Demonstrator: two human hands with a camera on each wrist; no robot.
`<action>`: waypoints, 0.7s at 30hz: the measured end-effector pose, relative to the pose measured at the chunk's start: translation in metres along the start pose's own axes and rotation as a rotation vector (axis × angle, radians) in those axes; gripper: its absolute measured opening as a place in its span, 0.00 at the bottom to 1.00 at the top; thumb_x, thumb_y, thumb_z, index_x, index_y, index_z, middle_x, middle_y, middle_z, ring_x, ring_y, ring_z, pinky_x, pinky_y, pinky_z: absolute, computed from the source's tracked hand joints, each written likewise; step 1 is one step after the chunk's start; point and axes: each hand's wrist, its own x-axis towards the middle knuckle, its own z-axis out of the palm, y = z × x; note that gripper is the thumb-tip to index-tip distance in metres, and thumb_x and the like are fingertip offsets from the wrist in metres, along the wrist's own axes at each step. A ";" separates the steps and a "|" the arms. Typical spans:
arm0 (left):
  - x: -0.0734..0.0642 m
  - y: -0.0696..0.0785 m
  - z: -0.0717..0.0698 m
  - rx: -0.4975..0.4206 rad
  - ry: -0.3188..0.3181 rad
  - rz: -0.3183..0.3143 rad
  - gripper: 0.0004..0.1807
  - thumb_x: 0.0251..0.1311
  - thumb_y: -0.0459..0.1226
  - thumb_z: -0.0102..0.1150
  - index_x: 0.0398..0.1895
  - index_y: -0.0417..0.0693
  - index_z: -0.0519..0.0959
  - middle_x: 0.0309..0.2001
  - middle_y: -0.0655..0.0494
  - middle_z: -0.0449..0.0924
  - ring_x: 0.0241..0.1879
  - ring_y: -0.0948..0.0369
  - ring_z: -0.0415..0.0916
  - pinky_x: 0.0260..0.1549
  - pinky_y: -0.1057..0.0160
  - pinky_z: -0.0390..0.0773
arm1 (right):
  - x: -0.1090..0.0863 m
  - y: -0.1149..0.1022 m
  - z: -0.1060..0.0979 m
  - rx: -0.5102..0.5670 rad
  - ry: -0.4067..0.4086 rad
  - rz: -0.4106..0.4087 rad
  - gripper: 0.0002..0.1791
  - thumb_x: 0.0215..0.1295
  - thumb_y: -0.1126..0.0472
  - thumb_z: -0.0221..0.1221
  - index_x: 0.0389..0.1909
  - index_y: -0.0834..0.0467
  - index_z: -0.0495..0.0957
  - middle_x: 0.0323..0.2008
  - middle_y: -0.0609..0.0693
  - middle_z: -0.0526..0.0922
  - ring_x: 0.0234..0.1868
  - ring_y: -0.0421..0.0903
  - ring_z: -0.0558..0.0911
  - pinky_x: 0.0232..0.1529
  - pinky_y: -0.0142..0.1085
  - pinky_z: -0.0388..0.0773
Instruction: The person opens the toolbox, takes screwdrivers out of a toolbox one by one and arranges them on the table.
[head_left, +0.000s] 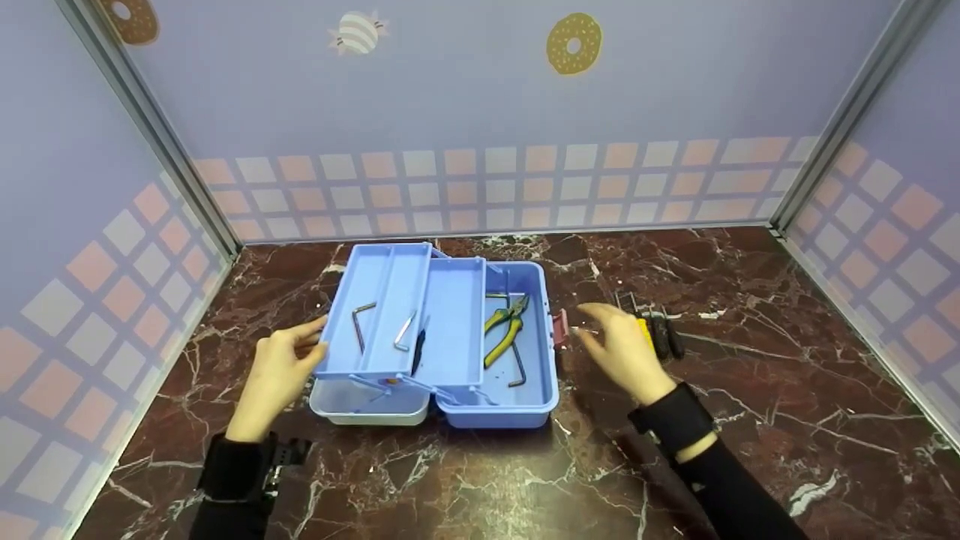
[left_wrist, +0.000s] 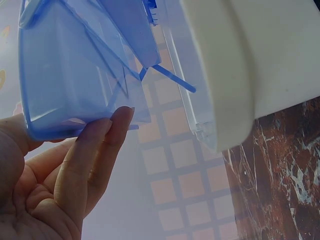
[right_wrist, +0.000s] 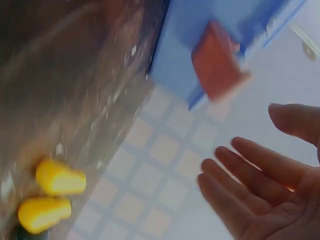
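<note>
While your left hand [head_left: 280, 365] pinches the light-blue, divided plastic tray [head_left: 382, 319], your empty right hand [head_left: 624, 346] spreads open beside the red plastic latch [head_left: 560, 327].

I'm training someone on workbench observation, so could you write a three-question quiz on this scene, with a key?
1. Multiple choice: Where do the yellow-green pliers lie?
A) On the table, outside the toolbox
B) In the bottom of the toolbox
C) Underneath the toolbox
2. True or false: There is a gap between the person's right grip and the red latch.
3. Fill in: The person's left grip holds the edge of a blue ____.

Key: 1. B; 2. True; 3. tray.
</note>
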 end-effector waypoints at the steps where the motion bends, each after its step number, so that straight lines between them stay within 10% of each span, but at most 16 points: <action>1: 0.000 0.000 0.000 0.000 0.001 -0.001 0.22 0.62 0.27 0.57 0.61 0.36 0.77 0.45 0.34 0.85 0.44 0.42 0.85 0.46 0.46 0.83 | -0.001 -0.002 0.003 0.006 0.013 -0.006 0.22 0.61 0.65 0.66 0.55 0.71 0.78 0.52 0.68 0.82 0.54 0.64 0.81 0.61 0.54 0.76; 21: 0.002 -0.001 -0.002 -0.028 -0.016 -0.014 0.21 0.64 0.29 0.57 0.61 0.36 0.76 0.47 0.33 0.84 0.45 0.42 0.85 0.47 0.48 0.84 | 0.007 -0.022 0.043 0.261 -0.070 0.245 0.29 0.61 0.61 0.66 0.61 0.70 0.74 0.44 0.62 0.88 0.43 0.53 0.88 0.44 0.46 0.85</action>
